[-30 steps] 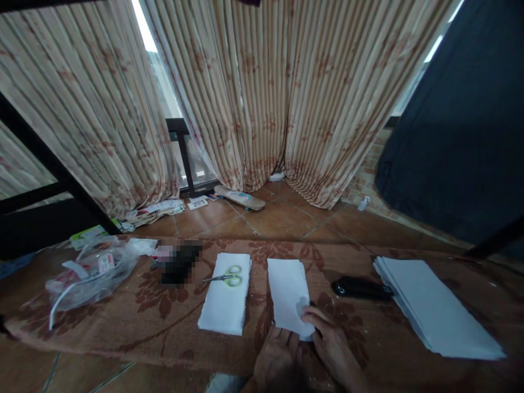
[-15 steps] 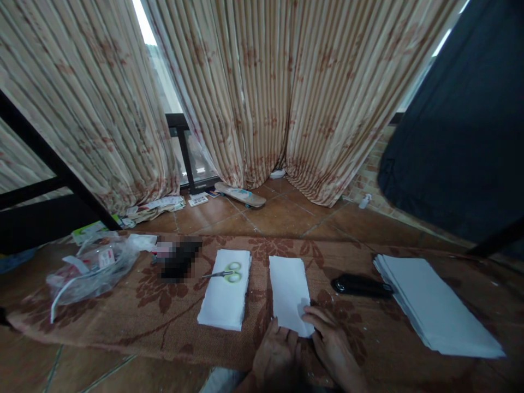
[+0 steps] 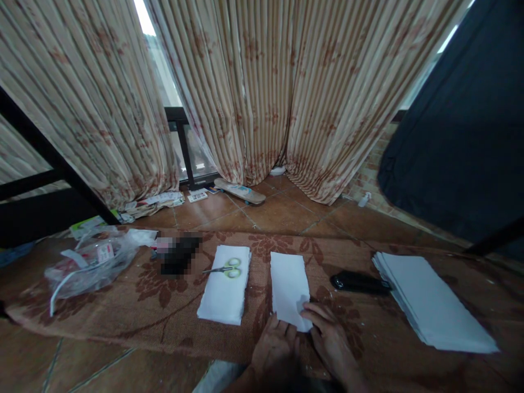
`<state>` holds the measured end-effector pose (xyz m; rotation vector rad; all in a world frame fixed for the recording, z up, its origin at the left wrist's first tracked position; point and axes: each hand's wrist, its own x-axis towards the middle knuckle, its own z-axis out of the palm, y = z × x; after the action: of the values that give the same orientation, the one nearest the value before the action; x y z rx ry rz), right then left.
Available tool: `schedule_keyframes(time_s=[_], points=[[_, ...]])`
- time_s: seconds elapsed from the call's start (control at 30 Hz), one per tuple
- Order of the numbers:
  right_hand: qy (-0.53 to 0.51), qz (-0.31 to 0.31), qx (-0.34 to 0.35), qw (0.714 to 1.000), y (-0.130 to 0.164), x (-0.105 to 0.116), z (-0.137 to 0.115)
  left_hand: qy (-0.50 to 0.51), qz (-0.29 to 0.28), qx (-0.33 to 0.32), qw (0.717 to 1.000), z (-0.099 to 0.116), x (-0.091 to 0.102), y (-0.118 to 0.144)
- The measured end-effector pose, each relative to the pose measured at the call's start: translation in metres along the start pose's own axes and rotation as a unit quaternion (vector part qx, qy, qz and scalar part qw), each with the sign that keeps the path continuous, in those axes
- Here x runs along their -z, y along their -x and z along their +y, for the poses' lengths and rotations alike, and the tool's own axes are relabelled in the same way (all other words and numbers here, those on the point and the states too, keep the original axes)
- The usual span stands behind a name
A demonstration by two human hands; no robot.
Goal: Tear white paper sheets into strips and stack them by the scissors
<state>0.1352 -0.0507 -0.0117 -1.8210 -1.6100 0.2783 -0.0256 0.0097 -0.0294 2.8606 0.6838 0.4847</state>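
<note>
Two hands: left hand [image 3: 275,346] and right hand [image 3: 331,341] sit side by side at the near edge of the surface [image 3: 172,311], wrists leaving the bottom of the view.
Left grip: fingers flat and spread, palm down, fingertips on the near-left corner of the folded paper [image 3: 290,289]; pressing, not clenched.
Right grip: fingers bent, thumb and forefinger pinching the near-right corner of the folded paper, where a small flap is lifted.
Folded paper: lies lengthwise straight ahead of both hands, its far end pointing to the curtains [image 3: 262,93]; near edge under the fingertips.
Left of the hands: a second white stack [image 3: 224,297] with green-handled scissors [image 3: 226,269] on its far end; a strip of bare cloth separates it from the held paper.
Right of the hands: a black stapler [image 3: 358,282], apart from the paper, then a large paper pile [image 3: 434,303] whose corner reaches toward the surface's right edge.
Far left: a clear plastic bag [image 3: 92,262] near the left edge.
Open room: bare cloth between right hand and the large pile; tiled floor [image 3: 278,213] beyond the far edge.
Near edge: cloth drops off just left of the left wrist.
</note>
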Motion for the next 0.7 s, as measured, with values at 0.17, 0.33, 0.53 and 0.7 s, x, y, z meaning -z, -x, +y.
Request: schedule_keyframes(time_s=[0.17,0.33,0.53,0.7], points=[[-0.004,0.0,0.018,1.0,0.001,0.0,0.004,0.017,0.019,0.031,0.999,0.001,0.003,0.0],[0.008,0.002,0.027,1.0,0.001,0.0,0.002,0.023,0.017,0.029,0.999,0.003,0.011,-0.001],[0.022,0.014,0.025,0.999,-0.002,0.001,0.001,0.076,0.03,0.051,0.995,0.004,0.014,0.001],[0.025,0.016,0.021,0.999,-0.001,-0.001,0.007,0.174,0.133,0.153,0.964,-0.007,0.019,0.012]])
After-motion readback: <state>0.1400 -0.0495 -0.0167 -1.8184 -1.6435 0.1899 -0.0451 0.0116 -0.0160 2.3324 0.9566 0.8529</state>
